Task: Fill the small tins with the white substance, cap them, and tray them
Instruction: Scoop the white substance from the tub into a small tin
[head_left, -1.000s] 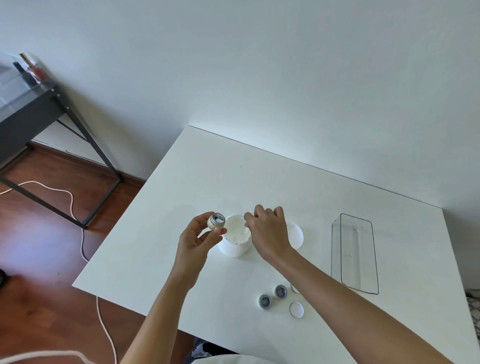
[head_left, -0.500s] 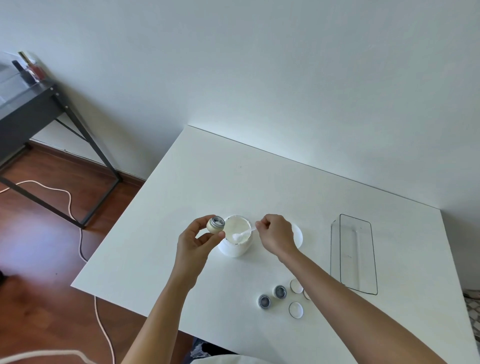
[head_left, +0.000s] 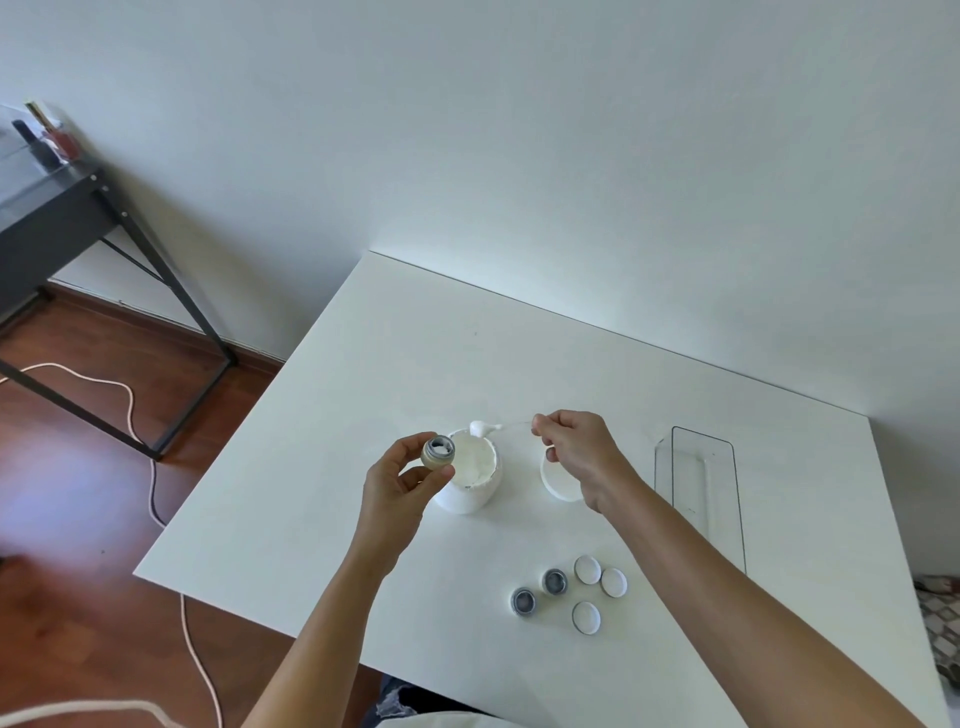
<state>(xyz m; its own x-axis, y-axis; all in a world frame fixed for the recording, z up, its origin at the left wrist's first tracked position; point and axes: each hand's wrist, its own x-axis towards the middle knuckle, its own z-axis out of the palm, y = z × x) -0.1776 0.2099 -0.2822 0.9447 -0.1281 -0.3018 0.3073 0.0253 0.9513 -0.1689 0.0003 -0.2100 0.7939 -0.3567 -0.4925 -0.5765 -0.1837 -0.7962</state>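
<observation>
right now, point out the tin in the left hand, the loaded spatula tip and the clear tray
tin (head_left: 439, 451): head view, on its open mouth with white substance inside
spatula tip (head_left: 479, 428): head view, on the white blob it carries
clear tray (head_left: 702, 441): head view, on its far rim

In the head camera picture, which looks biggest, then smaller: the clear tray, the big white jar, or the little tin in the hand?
1. clear tray
2. big white jar
3. little tin, gripped by the left hand

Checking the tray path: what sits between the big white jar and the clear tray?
In the head view, the jar's lid and the right hand lie between jar and tray.
</observation>
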